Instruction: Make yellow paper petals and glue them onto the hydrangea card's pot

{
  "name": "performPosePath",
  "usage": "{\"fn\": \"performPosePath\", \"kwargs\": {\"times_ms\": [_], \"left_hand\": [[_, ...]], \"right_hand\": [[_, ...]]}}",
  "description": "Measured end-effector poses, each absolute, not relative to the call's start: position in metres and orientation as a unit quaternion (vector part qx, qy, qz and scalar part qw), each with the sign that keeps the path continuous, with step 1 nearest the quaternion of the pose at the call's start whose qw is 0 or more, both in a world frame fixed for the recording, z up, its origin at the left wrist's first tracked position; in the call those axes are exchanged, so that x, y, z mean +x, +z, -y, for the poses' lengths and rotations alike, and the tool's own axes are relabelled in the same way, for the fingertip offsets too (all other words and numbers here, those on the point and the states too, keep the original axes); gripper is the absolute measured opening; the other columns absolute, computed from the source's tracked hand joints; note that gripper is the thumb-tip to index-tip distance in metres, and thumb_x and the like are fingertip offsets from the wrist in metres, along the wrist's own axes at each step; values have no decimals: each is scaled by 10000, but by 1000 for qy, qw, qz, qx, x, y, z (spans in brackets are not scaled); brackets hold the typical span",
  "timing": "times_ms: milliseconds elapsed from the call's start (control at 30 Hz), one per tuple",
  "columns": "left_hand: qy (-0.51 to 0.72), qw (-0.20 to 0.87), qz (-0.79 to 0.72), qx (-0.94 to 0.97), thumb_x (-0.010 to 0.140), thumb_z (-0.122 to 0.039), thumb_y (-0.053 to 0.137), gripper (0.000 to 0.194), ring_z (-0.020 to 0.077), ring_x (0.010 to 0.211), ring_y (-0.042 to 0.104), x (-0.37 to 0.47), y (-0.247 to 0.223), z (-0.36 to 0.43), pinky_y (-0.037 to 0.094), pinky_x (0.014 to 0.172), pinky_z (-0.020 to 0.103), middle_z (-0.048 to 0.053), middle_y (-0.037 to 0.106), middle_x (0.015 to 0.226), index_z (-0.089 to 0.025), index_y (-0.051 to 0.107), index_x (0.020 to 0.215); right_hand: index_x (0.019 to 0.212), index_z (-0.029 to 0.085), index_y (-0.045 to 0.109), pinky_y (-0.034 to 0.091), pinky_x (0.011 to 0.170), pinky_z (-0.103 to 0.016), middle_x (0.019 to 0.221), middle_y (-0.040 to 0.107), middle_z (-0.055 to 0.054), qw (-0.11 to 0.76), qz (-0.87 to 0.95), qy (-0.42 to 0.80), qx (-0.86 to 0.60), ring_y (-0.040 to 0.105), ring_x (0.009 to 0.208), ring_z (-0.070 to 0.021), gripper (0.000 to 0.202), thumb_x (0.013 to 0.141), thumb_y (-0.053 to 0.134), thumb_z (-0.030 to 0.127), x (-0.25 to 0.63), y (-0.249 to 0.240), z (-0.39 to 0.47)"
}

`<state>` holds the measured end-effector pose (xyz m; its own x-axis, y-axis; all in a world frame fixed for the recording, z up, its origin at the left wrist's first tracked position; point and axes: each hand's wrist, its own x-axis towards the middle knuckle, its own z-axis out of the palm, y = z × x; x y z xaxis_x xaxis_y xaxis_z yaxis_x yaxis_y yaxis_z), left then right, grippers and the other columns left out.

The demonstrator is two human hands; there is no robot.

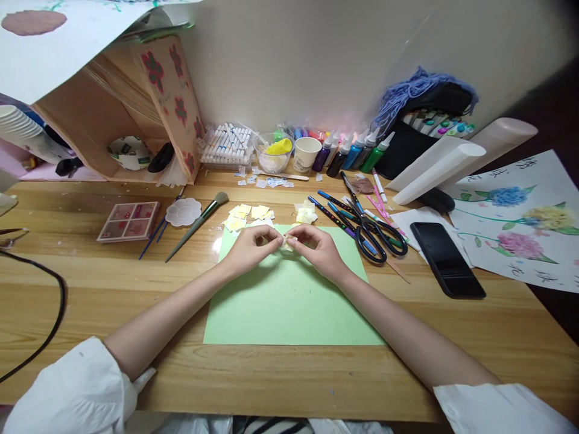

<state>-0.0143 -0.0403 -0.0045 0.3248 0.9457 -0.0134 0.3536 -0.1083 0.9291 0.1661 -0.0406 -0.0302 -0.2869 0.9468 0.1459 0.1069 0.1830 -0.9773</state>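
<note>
Over the upper part of a light green sheet of paper [289,307], my left hand [253,246] and my right hand [316,246] meet fingertip to fingertip. Pinched between them is a small pale yellow piece of paper [287,242], partly covered by the fingers. Behind my left hand lie several yellow paper squares [239,218], and another little pile of yellow paper pieces [306,211] sits just behind my right hand. Black-handled scissors [371,235] rest on several pens to the right of my right hand.
Left of the sheet are a thick brush [199,223], a white palette [183,211] and a pink compact box [129,221]. A paper cup [306,154], paint bottles [348,157] and a marker box [227,144] line the wall. Right lie a black phone [447,259] and a flower drawing [520,220].
</note>
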Motion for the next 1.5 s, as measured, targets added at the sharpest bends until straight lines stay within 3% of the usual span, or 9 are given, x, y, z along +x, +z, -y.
{"fn": "performPosePath", "kwargs": {"times_ms": [333, 500, 700, 1133, 1500], "left_hand": [[319, 448, -492, 676, 768, -345, 585, 221, 87, 549, 413, -15, -5, 41, 310, 511, 215, 5, 592, 661, -135, 638, 721], [332, 432, -488, 682, 754, -289, 591, 163, 84, 552, 414, -13, -6, 42, 313, 514, 212, -6, 576, 640, -138, 619, 701], [363, 408, -473, 691, 762, -252, 577, 125, 95, 603, 461, -12, -6, 43, 339, 542, 215, 1, 588, 664, -144, 612, 707], [349, 384, -453, 724, 777, -239, 564, 106, 111, 657, 522, -12, -9, 44, 427, 622, 230, 18, 616, 713, -154, 610, 733], [347, 345, -455, 744, 793, -223, 537, 96, 114, 676, 523, -12, -10, 46, 422, 640, 235, 19, 607, 735, -158, 589, 746]], "right_hand": [[909, 199, 625, 463, 675, -282, 846, 626, -32, 422, 649, 479, -413, 570, 750, -148, 183, 799, 621, 346, 166, -28, 42], [878, 212, 566, 455, 658, -278, 841, 582, -15, 454, 682, 372, -437, 539, 696, -131, 136, 788, 636, 287, 165, -25, 45], [784, 211, 623, 437, 754, -315, 815, 589, -31, 441, 749, 263, -420, 551, 829, -174, 48, 818, 601, 237, 165, -22, 46], [785, 224, 684, 451, 706, -321, 792, 610, -40, 425, 735, 319, -422, 570, 774, -177, 98, 810, 609, 282, 166, -23, 45], [743, 211, 663, 435, 661, -297, 767, 600, -30, 436, 728, 298, -437, 562, 750, -166, 78, 791, 603, 197, 165, -23, 46]]}}
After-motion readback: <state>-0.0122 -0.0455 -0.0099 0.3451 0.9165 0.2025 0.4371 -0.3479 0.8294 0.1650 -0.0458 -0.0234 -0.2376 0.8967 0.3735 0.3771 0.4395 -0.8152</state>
